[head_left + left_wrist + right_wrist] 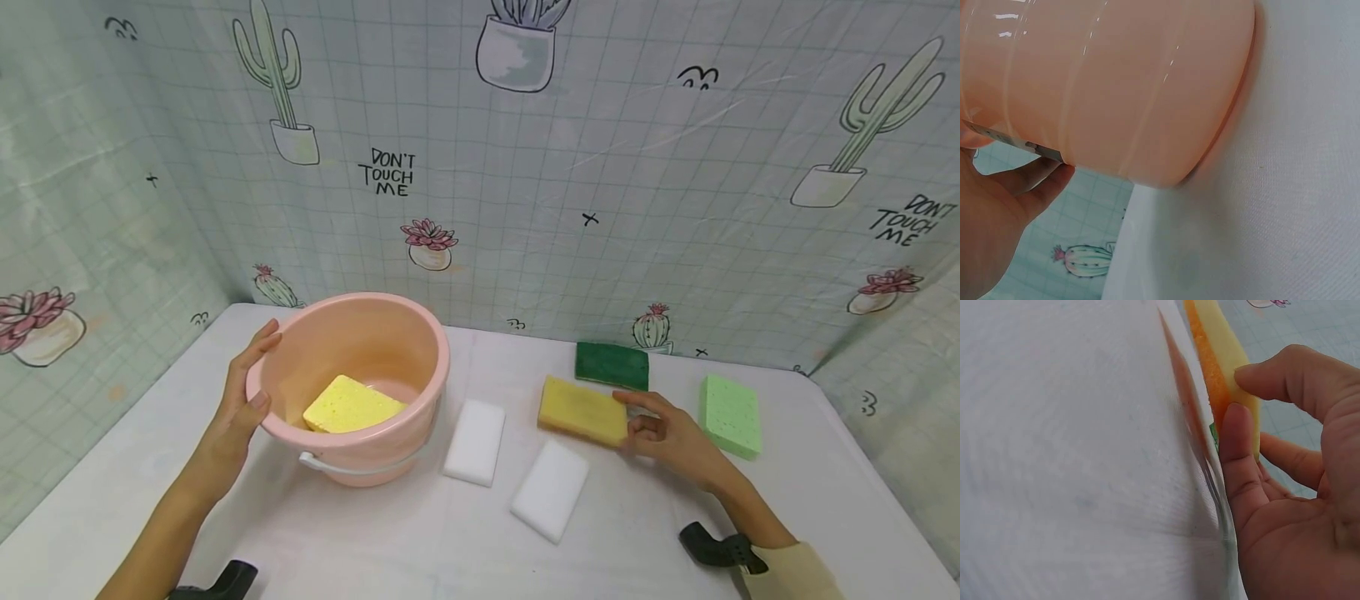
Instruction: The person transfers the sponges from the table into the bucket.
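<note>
My left hand [231, 423] grips the left side of a pink bucket [367, 450], its thumb and fingers at the rim. In the left wrist view, fingers touch the bucket's outer wall [1104, 81]. Inside the bucket lies a bright yellow sponge [352, 406]. On the right, my right hand [667, 437] pinches the right end of a darker yellow sponge [581, 410]. The right wrist view shows this sponge [1229, 337] edge-on, with an orange layer, held between thumb and fingers. Whether its far end touches the table cannot be told.
Two white sponges [475, 442] lie between the bucket and my right hand, the nearer white one [551, 490] angled. Behind the held sponge is a dark green scouring pad [611, 365]. A light green sponge [730, 415] lies farther right. Patterned cloth [517, 167] rises behind the white table [420, 550].
</note>
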`<state>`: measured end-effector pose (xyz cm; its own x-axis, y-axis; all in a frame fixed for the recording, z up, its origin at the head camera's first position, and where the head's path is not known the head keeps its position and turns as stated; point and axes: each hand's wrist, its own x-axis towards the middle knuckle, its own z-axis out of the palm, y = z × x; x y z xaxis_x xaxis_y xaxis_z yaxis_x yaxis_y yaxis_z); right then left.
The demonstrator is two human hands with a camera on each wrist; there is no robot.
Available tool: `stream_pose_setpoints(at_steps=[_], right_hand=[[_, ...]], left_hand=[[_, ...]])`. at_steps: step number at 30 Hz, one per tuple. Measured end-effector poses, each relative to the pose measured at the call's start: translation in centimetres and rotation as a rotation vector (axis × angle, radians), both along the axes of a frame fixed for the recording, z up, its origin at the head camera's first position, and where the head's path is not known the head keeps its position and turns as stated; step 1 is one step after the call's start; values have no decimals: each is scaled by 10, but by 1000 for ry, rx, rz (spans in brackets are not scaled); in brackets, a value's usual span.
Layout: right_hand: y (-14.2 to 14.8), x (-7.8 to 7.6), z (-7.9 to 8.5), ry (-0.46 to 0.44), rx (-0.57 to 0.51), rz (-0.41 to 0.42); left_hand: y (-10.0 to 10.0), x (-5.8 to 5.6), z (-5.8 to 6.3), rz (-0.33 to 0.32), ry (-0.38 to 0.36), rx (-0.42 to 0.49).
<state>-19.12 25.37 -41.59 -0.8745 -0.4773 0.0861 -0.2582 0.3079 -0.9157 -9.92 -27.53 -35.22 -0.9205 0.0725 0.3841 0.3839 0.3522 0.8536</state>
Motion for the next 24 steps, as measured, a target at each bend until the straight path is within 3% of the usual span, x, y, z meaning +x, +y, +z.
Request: stream_pose_setpoints(at_steps=[6,24], right_hand=[[-1,1,0,9,-23,19],[-10,2,-2,70,103,-30]], left_hand=[[0,0,1,0,0,1],[2,1,3,3,-3,-3]])
